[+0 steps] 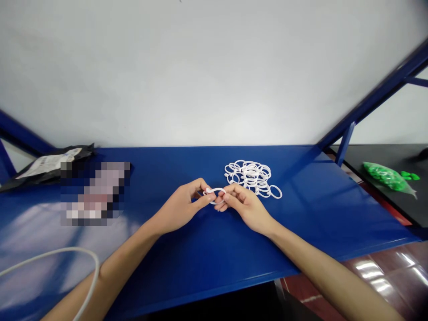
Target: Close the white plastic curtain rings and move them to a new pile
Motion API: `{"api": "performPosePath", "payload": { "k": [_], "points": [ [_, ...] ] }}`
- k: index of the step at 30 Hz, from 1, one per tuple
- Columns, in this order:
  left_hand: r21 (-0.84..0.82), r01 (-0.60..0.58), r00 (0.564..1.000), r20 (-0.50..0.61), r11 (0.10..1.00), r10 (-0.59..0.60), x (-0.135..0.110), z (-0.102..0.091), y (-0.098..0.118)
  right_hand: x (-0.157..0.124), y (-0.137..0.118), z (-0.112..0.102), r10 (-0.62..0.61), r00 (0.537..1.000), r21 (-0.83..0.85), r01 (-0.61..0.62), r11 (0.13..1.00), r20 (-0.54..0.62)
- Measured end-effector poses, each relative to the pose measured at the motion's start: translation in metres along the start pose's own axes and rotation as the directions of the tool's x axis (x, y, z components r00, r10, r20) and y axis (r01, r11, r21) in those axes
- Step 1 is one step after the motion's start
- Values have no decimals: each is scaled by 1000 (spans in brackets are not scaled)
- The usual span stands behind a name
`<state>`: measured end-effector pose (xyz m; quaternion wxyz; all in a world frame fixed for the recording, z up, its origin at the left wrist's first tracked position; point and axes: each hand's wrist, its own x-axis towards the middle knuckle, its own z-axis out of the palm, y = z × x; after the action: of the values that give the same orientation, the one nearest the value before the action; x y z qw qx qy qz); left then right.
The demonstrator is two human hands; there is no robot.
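Observation:
Above the middle of the blue shelf, my left hand (pixel 182 203) and my right hand (pixel 245 205) hold one thin white plastic ring (pixel 219 190) between them. My left thumb and fingers pinch its left end, where a small knob shows. At the opposite side, my right fingertips are closed on the loop. Just beyond my right hand lies a pile of similar white rings (pixel 250 171), overlapping one another. Part of the held ring is hidden behind my fingers.
A black parcel bag (pixel 50 167) with a white label lies at the left, beside a pixelated object (pixel 100 191). A pale cable (pixel 56 251) curves across the lower left. Blue frame posts (pixel 377 96) rise at the right. Beyond is a bag of green pieces (pixel 388 176).

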<state>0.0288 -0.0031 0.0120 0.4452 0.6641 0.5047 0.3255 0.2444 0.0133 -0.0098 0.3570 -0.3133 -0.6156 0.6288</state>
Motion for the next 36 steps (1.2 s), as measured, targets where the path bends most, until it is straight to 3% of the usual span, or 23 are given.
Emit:
{"api": "performPosePath", "payload": {
  "k": [2,6,10,13,18,26,31,36],
  "points": [
    [-21,9,1000,6,1000,-9,1,-1,1,-1,-1,1,-10,1000,-17,10,1000,13],
    [-27,-5,1000,14,1000,6,-1,2,3,-6,-4,3,-54,999,-222,52,974,-5],
    [-43,52,999,18,998,-51,-5,7,9,-9,-6,7,-66,998,-358,63,931,3],
    [-73,78,997,-10,994,-79,-6,7,13,-9,-4,9,-44,999,-346,37,938,-11],
    [-128,22,999,-37,992,-27,-4,3,12,-8,-1,12,-65,994,-204,45,978,-92],
    [-107,44,996,-67,993,-51,-7,7,11,-11,-8,13,-110,990,-412,62,909,-92],
    [-67,77,992,-95,995,-83,-9,13,12,-12,-11,11,-154,987,-495,115,862,-40],
    [59,-1,989,-145,998,10,-12,22,9,-15,-11,4,-228,970,-597,231,768,83]
  ]
}}
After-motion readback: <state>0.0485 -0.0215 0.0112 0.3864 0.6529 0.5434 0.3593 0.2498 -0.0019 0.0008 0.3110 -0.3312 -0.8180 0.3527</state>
